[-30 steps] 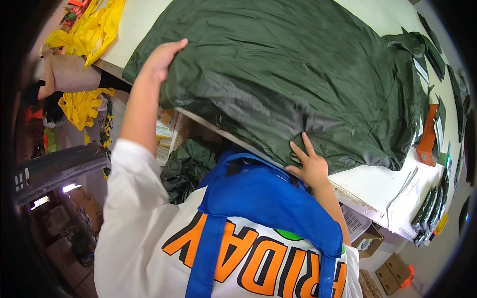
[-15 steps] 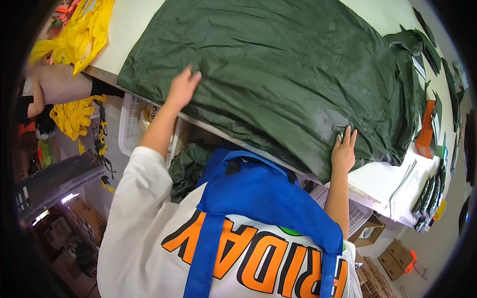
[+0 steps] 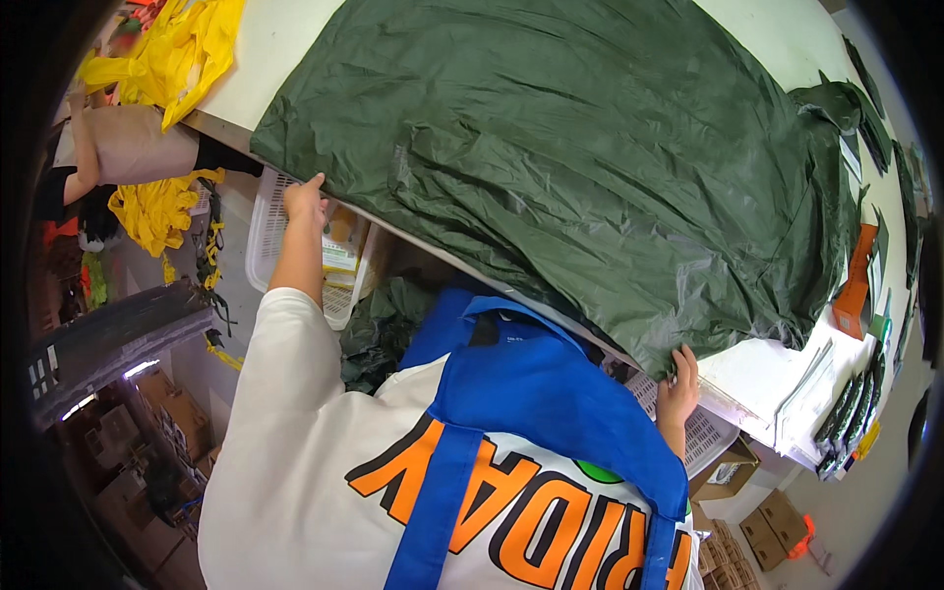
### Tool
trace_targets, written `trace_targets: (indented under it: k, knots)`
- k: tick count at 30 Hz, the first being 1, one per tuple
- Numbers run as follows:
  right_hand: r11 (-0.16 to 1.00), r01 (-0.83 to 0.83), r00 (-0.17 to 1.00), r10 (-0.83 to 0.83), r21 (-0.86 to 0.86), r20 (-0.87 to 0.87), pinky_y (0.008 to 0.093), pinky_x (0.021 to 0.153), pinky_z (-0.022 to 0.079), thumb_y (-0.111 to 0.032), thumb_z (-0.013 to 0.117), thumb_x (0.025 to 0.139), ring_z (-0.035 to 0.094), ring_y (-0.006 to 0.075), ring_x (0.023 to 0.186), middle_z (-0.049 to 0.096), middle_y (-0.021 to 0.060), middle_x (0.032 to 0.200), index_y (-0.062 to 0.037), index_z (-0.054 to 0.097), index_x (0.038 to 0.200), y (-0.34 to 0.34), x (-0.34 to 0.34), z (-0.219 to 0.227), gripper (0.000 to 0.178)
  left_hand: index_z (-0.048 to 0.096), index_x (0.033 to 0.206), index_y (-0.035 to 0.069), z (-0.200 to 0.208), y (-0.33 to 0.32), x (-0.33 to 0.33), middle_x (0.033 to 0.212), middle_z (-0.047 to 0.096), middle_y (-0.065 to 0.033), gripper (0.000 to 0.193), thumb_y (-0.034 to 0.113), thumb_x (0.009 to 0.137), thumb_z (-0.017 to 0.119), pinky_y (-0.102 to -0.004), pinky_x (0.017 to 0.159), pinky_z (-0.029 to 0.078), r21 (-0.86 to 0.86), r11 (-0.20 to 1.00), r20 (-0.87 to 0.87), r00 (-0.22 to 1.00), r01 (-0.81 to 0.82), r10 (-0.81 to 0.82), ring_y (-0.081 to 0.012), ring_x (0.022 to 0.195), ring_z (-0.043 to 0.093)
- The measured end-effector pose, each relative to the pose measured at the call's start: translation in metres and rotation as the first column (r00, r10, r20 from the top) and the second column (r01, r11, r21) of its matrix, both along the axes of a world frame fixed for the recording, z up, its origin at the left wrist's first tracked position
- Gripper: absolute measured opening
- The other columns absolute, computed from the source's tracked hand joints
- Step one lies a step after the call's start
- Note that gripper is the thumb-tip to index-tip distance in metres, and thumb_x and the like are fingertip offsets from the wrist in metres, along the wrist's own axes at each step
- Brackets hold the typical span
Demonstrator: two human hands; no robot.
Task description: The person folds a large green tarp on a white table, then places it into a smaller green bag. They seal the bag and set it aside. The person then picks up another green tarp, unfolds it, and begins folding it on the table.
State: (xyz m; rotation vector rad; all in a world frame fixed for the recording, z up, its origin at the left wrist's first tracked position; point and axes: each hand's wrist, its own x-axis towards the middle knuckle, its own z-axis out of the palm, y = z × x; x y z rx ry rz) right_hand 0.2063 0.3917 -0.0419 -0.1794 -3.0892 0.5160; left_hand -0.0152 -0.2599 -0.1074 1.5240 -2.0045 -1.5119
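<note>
A large dark green piece of thin, shiny fabric point(image 3: 570, 147) lies spread and wrinkled over the white table point(image 3: 747, 374). At its near left edge my left hand point(image 3: 306, 204) is closed, pinching the border by the table's rim. My right hand point(image 3: 678, 389) has its fingers curled over the fabric's near right corner, with the thumb side partly hidden. Loose folds run between the two hands, and part of the near edge hangs over the table's front. More dark green fabric point(image 3: 379, 334) is bunched below the table, against my blue apron point(image 3: 551, 383).
White plastic baskets point(image 3: 261, 241) stand under the table. On the right lie an orange-brown box point(image 3: 854, 280), papers and dark packets point(image 3: 851, 398). Yellow bags point(image 3: 202, 59) lie at the far left, where a co-worker's arm point(image 3: 84, 147) shows. Cardboard boxes point(image 3: 772, 526) stand lower right.
My left hand has moved left and nearer, from on top of the fabric to its edge. My right hand has slid nearer to the corner. The fabric's near part has shifted and wrinkled differently.
</note>
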Motion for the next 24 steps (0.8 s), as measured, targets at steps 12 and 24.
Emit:
trace_targets:
  k: [12, 24]
  knots:
    - [0.993, -0.069, 0.998, 0.068, -0.096, -0.013, 0.0344, 0.079, 0.052, 0.014, 0.047, 0.063, 0.064, 0.0299, 0.096, 0.065, 0.0084, 0.109, -0.0079, 0.064, 0.095, 0.001, -0.021, -0.007, 0.042, 0.056, 0.102, 0.001, -0.006, -0.025, 0.001, 0.091, 0.061, -0.0089, 0.030, 0.014, 0.081, 0.074, -0.0262, 0.047, 0.048, 0.234, 0.970, 0.063, 0.996, -0.069, 0.056, -0.0190, 0.060, 0.056]
    - [0.827, 0.483, 0.852, -0.368, -0.287, 0.373, 0.0230, 0.061, 0.038, 0.002, 0.052, 0.083, 0.044, 0.0087, 0.070, 0.050, -0.0002, 0.081, 0.0011, 0.055, 0.116, 0.074, -0.047, 0.136, 0.034, 0.053, 0.091, -0.001, 0.152, -0.022, -0.029, 0.093, 0.062, -0.0105, 0.014, -0.004, 0.081, 0.063, -0.0325, 0.074, 0.053, 0.343, 0.865, -0.544, 0.828, 0.367, -0.135, -0.0212, 0.082, 0.063]
